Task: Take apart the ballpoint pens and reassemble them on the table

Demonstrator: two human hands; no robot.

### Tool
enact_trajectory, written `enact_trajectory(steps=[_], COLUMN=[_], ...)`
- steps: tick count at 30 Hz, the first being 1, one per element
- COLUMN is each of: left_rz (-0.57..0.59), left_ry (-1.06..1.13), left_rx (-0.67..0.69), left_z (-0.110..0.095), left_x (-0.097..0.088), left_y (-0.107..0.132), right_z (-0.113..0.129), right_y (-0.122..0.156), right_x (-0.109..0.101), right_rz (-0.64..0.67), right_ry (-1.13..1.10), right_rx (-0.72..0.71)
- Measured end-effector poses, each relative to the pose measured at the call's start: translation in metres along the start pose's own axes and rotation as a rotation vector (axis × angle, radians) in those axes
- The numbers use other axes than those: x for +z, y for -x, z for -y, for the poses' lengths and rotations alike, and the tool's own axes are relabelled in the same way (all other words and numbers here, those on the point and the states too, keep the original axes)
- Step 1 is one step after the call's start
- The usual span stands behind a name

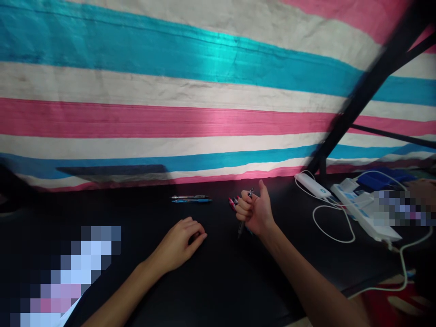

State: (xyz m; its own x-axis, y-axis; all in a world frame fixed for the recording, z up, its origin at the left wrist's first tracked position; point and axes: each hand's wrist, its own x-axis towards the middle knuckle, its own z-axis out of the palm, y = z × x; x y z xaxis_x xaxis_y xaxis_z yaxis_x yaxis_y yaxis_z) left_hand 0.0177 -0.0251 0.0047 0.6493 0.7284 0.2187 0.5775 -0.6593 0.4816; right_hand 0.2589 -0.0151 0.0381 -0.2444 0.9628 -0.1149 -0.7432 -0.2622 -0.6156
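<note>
- While the left hand (185, 238) rests palm down on the black table (204, 286) at lower centre, its fingers are loosely bent and grip nothing that shows; the underside is hidden.
- Right of centre, the right hand (257, 211) has its fingers curled around a dark pen (241, 228), thumb raised; the pen stands tilted, its top above the fingers and its lower barrel below them. Whether its lower end touches the table, I cannot tell.
- Near the middle of the frame, a silver-and-black pen (189, 197) and a blue pen (194, 200) lie side by side, well apart from the right hand.
- Just behind the right fingers, a few red-ended pens (232, 203) show, partly covered, so their number is unclear.
- As for progress, my judgement is that the work is partway: two pens lie lined up together, the dark pen is not yet set down, and the red-ended pens are apart from that pair.
- At right, a white power strip (366, 218) sits clear of the handling.
</note>
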Motion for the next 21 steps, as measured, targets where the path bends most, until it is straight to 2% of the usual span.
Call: enact_trajectory(steps=[6, 9, 13, 16, 21], left_rz=[-0.023, -0.126, -0.26, -0.305, -0.289], left_ry=[-0.017, -0.049, -0.162, -0.287, -0.362], left_rx=[0.014, 0.002, -0.061, -0.156, -0.277], left_z=[-0.001, 0.002, 0.016, 0.029, 0.045], left_x=[-0.001, 0.0, -0.001, -0.004, -0.003], left_y=[0.001, 0.001, -0.001, -0.005, -0.007], right_z=[0.003, 0.01, 0.02, 0.024, 0.024], right_y=[-0.004, -0.008, -0.018, -0.026, -0.026], right_x=[-0.002, -0.001, -0.013, -0.03, -0.05], right_rz=[-0.007, -0.12, -0.358, -0.47, -0.476], right_ry=[0.044, 0.104, 0.233, 0.524, 1.009], right_rx=[-0.008, -0.097, -0.351, -0.497, -0.489])
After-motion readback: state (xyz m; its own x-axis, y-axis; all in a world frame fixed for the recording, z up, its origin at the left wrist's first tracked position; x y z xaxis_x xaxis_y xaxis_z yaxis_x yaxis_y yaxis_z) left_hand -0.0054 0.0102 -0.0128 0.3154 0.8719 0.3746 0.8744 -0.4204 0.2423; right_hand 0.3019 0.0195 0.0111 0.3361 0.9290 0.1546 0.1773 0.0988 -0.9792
